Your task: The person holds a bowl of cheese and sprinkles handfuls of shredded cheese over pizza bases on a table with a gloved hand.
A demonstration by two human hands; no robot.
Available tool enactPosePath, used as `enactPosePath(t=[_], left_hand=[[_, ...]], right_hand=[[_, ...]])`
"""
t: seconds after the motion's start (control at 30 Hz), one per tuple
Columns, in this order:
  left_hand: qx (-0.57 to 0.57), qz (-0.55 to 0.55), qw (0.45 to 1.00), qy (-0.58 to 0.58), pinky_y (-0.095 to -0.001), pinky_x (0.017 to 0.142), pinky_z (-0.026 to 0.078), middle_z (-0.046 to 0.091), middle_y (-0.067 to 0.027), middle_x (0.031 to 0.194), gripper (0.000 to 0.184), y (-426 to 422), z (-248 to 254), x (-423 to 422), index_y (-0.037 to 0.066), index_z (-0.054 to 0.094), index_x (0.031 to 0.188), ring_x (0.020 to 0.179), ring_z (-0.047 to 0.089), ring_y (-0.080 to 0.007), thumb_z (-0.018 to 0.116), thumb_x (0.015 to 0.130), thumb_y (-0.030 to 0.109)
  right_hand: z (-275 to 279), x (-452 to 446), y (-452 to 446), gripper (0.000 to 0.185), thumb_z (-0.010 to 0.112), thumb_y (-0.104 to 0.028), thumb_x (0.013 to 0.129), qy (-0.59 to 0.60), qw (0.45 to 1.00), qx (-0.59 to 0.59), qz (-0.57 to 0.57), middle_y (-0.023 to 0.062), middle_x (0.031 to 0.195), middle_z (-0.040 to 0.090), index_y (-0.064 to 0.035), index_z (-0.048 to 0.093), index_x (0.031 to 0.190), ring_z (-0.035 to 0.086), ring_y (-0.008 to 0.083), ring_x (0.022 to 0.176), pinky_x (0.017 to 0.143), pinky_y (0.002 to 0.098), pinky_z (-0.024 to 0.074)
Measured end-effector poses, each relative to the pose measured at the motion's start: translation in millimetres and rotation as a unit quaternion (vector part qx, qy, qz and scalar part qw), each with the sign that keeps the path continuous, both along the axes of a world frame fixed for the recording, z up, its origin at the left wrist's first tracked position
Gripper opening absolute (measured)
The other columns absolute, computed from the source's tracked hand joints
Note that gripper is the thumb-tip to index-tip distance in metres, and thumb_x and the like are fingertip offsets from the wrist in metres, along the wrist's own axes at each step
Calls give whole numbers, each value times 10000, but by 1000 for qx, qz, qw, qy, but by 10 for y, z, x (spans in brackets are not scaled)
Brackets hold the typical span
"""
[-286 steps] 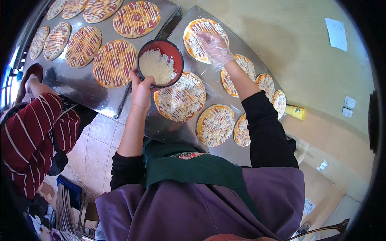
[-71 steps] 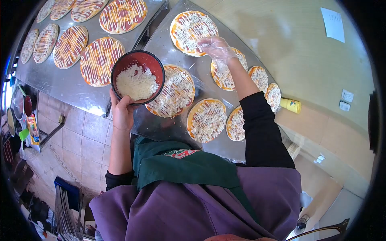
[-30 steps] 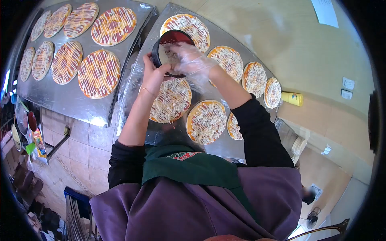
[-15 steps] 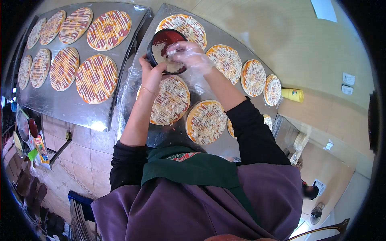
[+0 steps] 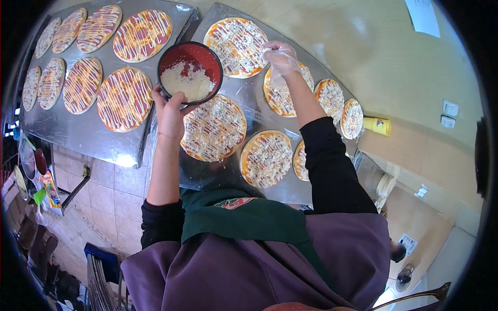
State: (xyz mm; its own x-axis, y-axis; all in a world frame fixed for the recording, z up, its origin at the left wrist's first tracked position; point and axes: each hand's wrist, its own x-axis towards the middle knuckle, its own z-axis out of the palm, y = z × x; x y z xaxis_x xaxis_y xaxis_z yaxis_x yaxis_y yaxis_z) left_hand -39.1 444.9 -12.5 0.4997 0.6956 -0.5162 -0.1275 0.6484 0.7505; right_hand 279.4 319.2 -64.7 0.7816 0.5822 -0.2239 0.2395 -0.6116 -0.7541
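Observation:
My left hand (image 5: 171, 114) grips the near rim of a dark bowl (image 5: 210, 63) with a red inside, partly filled with white shredded topping (image 5: 187, 82). Over the right edge of the far pizza (image 5: 236, 47) is my right hand (image 5: 280, 54), in a clear plastic glove. Its fingers are pressed together; what they hold, if anything, is too small to make out. Below the bowl lies a pizza (image 5: 213, 129) covered with white shreds, and another (image 5: 266, 158) is to its right. A further pizza (image 5: 282, 98) is partly behind my right forearm.
A second metal table (image 5: 78, 124) at the left holds several pizzas with white sauce stripes. More topped pizzas (image 5: 329, 98) stand along the right table edge. A yellow bottle (image 5: 377, 126) lies beside the wall. Below left are a tiled floor and a blue folded item (image 5: 106, 259).
My right hand has come out of the bowl and moved right, to the far pizza's edge. My left hand has shifted left with the bowl, uncovering more of that pizza.

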Motion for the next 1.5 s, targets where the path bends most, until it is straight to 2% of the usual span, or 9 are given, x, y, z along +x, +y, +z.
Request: enactPosePath(t=[0.07,0.37,0.77,0.87,1.07,1.13,1.27,1.37,1.5], left_hand=[[-15,5,999,-29,-426,709,576,439,-137,1156,599,8,-27,-140,68,188,1288,937,541,-215,489,774,9],[-1,19,1000,-20,-450,768,567,478,-124,1188,608,-14,59,-535,114,275,1323,1011,572,-278,412,749,-34],[-20,62,997,-32,-389,676,580,498,-123,1124,627,-27,122,-771,138,251,1340,854,615,-223,424,765,-42],[-25,57,998,-32,-384,669,581,500,-122,1113,641,-39,120,-780,142,246,1350,820,615,-211,424,763,-43],[-33,54,997,-37,-378,666,579,498,-111,1110,656,-70,128,-829,146,234,1360,797,607,-192,429,763,-43],[-33,63,997,-42,-375,664,578,493,-109,1118,658,-84,119,-856,146,230,1363,819,598,-184,433,766,-39],[-39,73,996,-35,-382,669,579,487,-107,1123,644,-85,77,-947,142,242,1352,843,589,-181,438,766,-37],[-9,58,998,-1,-428,739,577,458,-153,1251,637,-89,46,-1000,79,283,1340,1000,594,-311,416,725,-17],[-10,67,998,10,-406,710,586,472,-153,1227,626,-104,43,-1034,66,291,1329,983,601,-305,414,722,-18]], right_hand=[[-30,97,50,211,664,-174,669,-39,998,-42,-1,64,813,688,-135,721,868,646,164,731,705,289,497],[100,310,299,208,647,-255,717,-122,990,-67,3,75,815,693,-155,727,879,658,205,736,725,302,502],[167,-163,397,226,686,-151,713,147,983,68,85,25,811,674,-57,702,919,627,111,712,658,252,503],[118,-176,556,234,685,-170,705,131,979,96,124,34,817,678,-72,707,916,630,134,742,687,278,503],[79,-139,807,196,680,-175,692,-134,986,-24,93,62,834,690,-137,725,879,634,145,747,712,273,499],[193,-148,815,215,685,-126,750,-105,992,-37,67,39,842,672,-19,685,937,615,115,739,687,233,491],[22,-35,858,162,666,-158,726,36,997,60,27,46,834,694,-92,721,863,632,127,728,706,257,496],[113,-105,976,171,657,-134,739,135,984,112,38,43,852,696,-64,715,883,631,115,738,715,247,492],[125,-139,1144,213,631,-193,767,-54,983,43,167,80,904,694,-129,711,953,648,189,812,768,282,492]])
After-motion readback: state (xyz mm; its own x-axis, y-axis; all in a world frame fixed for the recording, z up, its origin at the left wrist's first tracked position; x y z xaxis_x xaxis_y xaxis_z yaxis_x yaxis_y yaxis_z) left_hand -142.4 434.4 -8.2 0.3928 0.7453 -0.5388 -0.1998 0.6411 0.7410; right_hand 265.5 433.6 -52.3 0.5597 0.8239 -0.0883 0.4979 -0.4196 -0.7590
